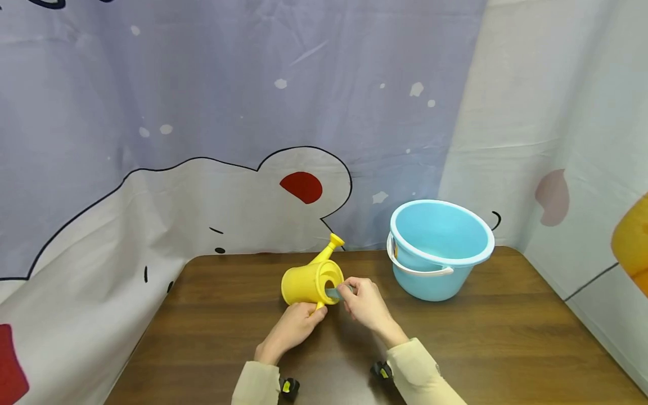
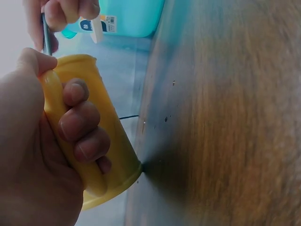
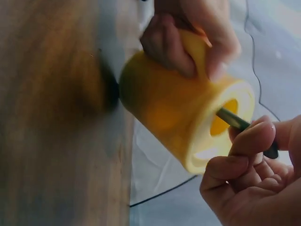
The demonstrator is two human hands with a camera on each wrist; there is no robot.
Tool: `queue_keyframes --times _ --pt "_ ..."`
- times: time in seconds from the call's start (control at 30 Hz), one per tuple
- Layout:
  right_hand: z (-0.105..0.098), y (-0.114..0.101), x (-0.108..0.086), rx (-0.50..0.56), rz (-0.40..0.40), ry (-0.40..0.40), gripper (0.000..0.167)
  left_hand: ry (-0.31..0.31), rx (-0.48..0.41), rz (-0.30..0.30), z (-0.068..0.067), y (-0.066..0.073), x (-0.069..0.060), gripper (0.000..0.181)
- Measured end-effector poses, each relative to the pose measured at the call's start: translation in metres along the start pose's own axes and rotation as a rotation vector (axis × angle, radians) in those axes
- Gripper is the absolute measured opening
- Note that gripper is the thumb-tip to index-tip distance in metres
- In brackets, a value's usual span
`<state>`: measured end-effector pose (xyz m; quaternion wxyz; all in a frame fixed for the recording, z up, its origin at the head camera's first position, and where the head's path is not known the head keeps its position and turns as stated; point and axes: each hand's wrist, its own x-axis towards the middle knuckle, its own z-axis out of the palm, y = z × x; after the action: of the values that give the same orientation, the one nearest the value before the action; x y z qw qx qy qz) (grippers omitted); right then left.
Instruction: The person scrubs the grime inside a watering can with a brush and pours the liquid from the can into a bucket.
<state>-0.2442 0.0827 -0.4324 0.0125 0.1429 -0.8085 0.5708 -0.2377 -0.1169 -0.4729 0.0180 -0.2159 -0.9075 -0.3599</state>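
Observation:
A yellow watering can (image 1: pixel 302 284) is tilted over the wooden table, its spout pointing back and its round opening facing the right hand. My left hand (image 1: pixel 296 326) grips the can's handle, with fingers curled round it in the left wrist view. Between thumb and fingers, my right hand (image 1: pixel 368 305) pinches a slim grey-green stick-like piece (image 3: pixel 233 119). The far end of that piece reaches into the can's opening; what lies inside is hidden. In the right wrist view, the can's lower edge seems to touch the table, above a dark shadow.
A light blue bucket (image 1: pixel 430 281) with a white handle (image 1: pixel 422 272) stands at the back right of the table (image 1: pixel 202 337). Behind the table hangs a printed curtain (image 1: pixel 228 112), which also runs along the sides.

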Motion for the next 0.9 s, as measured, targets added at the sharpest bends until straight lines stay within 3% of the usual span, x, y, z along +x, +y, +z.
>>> queue_keyframes --times 0.3,0.63,0.9 --pt "0.001 -0.004 0.001 0.054 -0.046 -0.039 0.019 -0.001 0.01 0.001 0.001 0.002 0.003 0.045" --pt "-0.03 -0.011 0.002 0.102 -0.021 -0.152 0.024 -0.011 -0.01 0.006 -0.001 0.001 0.0 0.044" --pt "-0.032 -0.01 0.0 0.088 -0.009 -0.127 0.024 -0.016 -0.013 -0.004 -0.001 -0.002 -0.002 0.045"
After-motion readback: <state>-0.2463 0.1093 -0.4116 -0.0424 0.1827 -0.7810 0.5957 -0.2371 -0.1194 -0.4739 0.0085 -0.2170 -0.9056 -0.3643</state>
